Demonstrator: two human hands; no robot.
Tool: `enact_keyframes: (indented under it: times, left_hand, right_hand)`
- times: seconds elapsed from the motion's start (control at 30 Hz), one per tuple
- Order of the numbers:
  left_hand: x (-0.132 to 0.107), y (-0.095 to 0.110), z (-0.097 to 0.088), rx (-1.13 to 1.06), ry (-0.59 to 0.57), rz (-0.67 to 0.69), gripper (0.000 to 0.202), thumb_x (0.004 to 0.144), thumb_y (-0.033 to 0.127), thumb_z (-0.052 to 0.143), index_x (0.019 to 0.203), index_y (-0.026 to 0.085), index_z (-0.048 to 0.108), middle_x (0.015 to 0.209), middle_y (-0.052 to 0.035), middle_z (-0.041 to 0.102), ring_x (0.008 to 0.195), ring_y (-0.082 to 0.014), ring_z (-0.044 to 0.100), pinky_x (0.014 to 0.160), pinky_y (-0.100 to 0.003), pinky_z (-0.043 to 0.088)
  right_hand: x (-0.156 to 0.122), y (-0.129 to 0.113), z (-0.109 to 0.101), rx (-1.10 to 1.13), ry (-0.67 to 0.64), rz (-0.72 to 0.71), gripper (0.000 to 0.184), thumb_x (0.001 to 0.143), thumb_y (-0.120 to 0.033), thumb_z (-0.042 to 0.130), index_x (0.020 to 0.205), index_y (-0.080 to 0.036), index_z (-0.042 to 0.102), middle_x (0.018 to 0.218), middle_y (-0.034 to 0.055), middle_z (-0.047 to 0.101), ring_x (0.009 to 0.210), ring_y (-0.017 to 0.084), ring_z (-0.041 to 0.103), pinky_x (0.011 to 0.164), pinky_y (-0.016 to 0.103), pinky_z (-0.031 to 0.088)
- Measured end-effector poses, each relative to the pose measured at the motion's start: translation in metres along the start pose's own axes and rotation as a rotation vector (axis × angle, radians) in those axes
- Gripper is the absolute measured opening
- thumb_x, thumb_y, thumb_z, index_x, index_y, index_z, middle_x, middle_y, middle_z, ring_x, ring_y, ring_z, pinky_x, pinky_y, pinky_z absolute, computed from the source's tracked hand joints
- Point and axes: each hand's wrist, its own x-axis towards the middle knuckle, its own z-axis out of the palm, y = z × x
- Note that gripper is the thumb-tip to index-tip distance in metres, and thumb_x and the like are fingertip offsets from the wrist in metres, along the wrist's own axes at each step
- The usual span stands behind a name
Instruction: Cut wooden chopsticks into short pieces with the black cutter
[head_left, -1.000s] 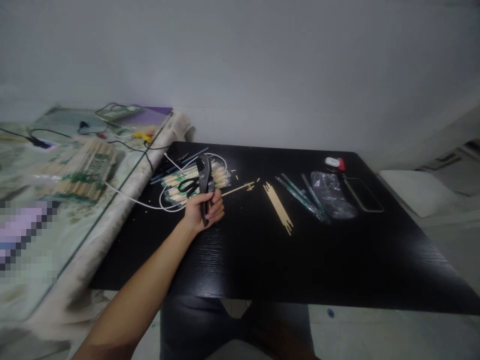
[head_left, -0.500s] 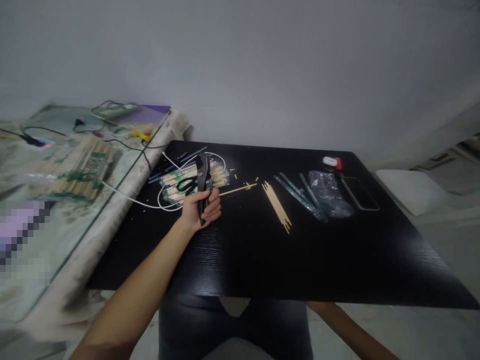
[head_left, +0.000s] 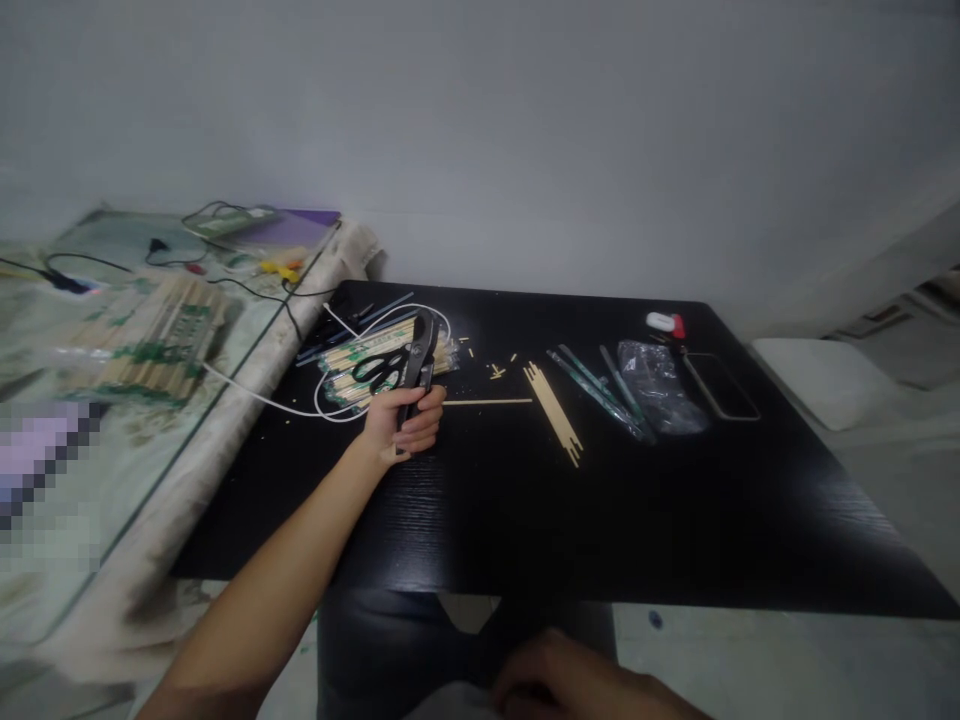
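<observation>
The left hand (head_left: 405, 418) has its fingers (head_left: 426, 420) wrapped firmly around the handles of a black hand cutter (head_left: 424, 345), with the thumb across the near side and the tool's head rising above the fist, pointing away from the person. Behind that head, black-handled scissors (head_left: 382, 372) lie on plastic-wrapped packs of sticks (head_left: 343, 388), with a white cable (head_left: 283, 406) looping around them. A single pale stick (head_left: 491, 402) runs rightward from beside the left fingers, nearly level, its far end near a slanted group of sticks (head_left: 553, 412) on the black counter (head_left: 675, 530); whether the hand touches its near end cannot be told. Short cut pieces (head_left: 496, 373) lie just beyond that stick. Farther right are narrow wrappers (head_left: 600, 395) and a crumpled clear bag (head_left: 656, 390), well apart from the cutter. The right hand (head_left: 551, 668) is low over the lap, below the counter's near edge, dark and blurred; whether its fingers hold anything cannot be told.
</observation>
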Motion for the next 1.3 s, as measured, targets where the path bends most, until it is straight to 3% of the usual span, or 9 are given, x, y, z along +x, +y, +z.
enact_keyframes:
  times: [0.1, 0.17, 0.3, 0.33, 0.4, 0.63, 0.83, 1.07, 1.3]
  left_hand:
    - [-0.001, -0.001, -0.002, 0.006, -0.022, -0.066, 0.038, 0.082, 0.032, 0.071, 0.067, 0.022, 0.038, 0.042, 0.0075, 0.034, 0.025, -0.0032, 0.018, 0.026, -0.015, 0.017]
    - [-0.001, -0.001, -0.002, 0.021, -0.042, -0.112, 0.038, 0.083, 0.035, 0.070, 0.067, 0.021, 0.038, 0.041, 0.0066, 0.036, 0.024, -0.0034, 0.018, 0.026, -0.016, 0.016]
    - [-0.001, -0.002, -0.002, 0.054, -0.095, -0.173, 0.039, 0.084, 0.039, 0.070, 0.066, 0.021, 0.039, 0.041, 0.0055, 0.038, 0.025, -0.0036, 0.018, 0.026, -0.016, 0.017]
    - [-0.001, -0.003, -0.002, 0.058, -0.099, -0.176, 0.040, 0.083, 0.039, 0.070, 0.066, 0.021, 0.039, 0.041, 0.0054, 0.038, 0.025, -0.0038, 0.019, 0.026, -0.016, 0.018]
    - [-0.001, -0.003, -0.003, 0.058, -0.096, -0.174, 0.040, 0.083, 0.038, 0.071, 0.066, 0.021, 0.038, 0.042, 0.0051, 0.038, 0.025, -0.0041, 0.020, 0.027, -0.017, 0.019]
    - [-0.001, -0.005, -0.004, 0.062, -0.087, -0.171, 0.039, 0.084, 0.041, 0.069, 0.067, 0.021, 0.040, 0.043, 0.0049, 0.038, 0.026, -0.0046, 0.021, 0.029, -0.017, 0.021]
    - [0.000, -0.006, -0.001, 0.095, -0.109, -0.175, 0.038, 0.085, 0.044, 0.067, 0.067, 0.020, 0.044, 0.043, 0.0054, 0.038, 0.026, -0.0037, 0.021, 0.030, -0.017, 0.021]
    - [-0.001, -0.006, 0.000, 0.119, -0.108, -0.166, 0.038, 0.083, 0.045, 0.067, 0.066, 0.021, 0.042, 0.042, 0.0051, 0.037, 0.026, -0.0045, 0.021, 0.029, -0.018, 0.020]
    - [0.000, -0.007, 0.001, 0.106, -0.123, -0.153, 0.037, 0.081, 0.045, 0.070, 0.068, 0.019, 0.047, 0.043, 0.0053, 0.039, 0.027, -0.0045, 0.023, 0.030, -0.018, 0.022]
  right_hand:
    - [0.006, -0.028, -0.062, 0.325, -0.060, 0.087, 0.023, 0.089, -0.037, 0.070, 0.099, -0.020, 0.082, 0.088, 0.0036, 0.080, 0.080, 0.018, 0.074, 0.070, 0.024, 0.054]
    - [0.016, -0.030, -0.113, 0.392, 0.206, 0.146, 0.029, 0.087, -0.045, 0.072, 0.095, -0.018, 0.079, 0.084, 0.0039, 0.078, 0.076, 0.018, 0.072, 0.071, 0.027, 0.055]
    - [0.042, -0.003, -0.200, -0.050, 0.935, 0.264, 0.012, 0.087, -0.027, 0.068, 0.093, -0.018, 0.072, 0.088, 0.0052, 0.075, 0.082, 0.019, 0.070, 0.081, 0.034, 0.054]
    - [0.050, 0.005, -0.214, -0.150, 0.996, 0.300, 0.011, 0.085, -0.023, 0.068, 0.095, -0.018, 0.071, 0.094, 0.0067, 0.075, 0.087, 0.021, 0.070, 0.086, 0.037, 0.053]
    - [0.065, 0.019, -0.232, -0.294, 0.955, 0.386, 0.015, 0.084, -0.021, 0.069, 0.099, -0.016, 0.069, 0.094, 0.0087, 0.074, 0.089, 0.023, 0.070, 0.088, 0.041, 0.052]
    - [0.096, 0.037, -0.248, -0.333, 0.786, 0.487, 0.027, 0.080, -0.021, 0.075, 0.105, -0.016, 0.067, 0.085, 0.0065, 0.073, 0.080, 0.024, 0.069, 0.079, 0.044, 0.053]
    - [0.104, 0.040, -0.256, -0.285, 0.752, 0.611, 0.029, 0.076, -0.020, 0.078, 0.104, -0.014, 0.074, 0.097, 0.0122, 0.074, 0.095, 0.027, 0.069, 0.083, 0.046, 0.053]
    - [0.105, 0.031, -0.255, -0.311, 0.707, 0.608, 0.003, 0.078, -0.017, 0.073, 0.080, -0.016, 0.076, 0.076, 0.0086, 0.071, 0.081, 0.026, 0.071, 0.077, 0.044, 0.055]
    - [0.098, 0.019, -0.251, -0.425, 0.735, 0.564, 0.020, 0.089, -0.021, 0.061, 0.073, -0.016, 0.072, 0.072, 0.0102, 0.070, 0.081, 0.027, 0.071, 0.081, 0.045, 0.052]
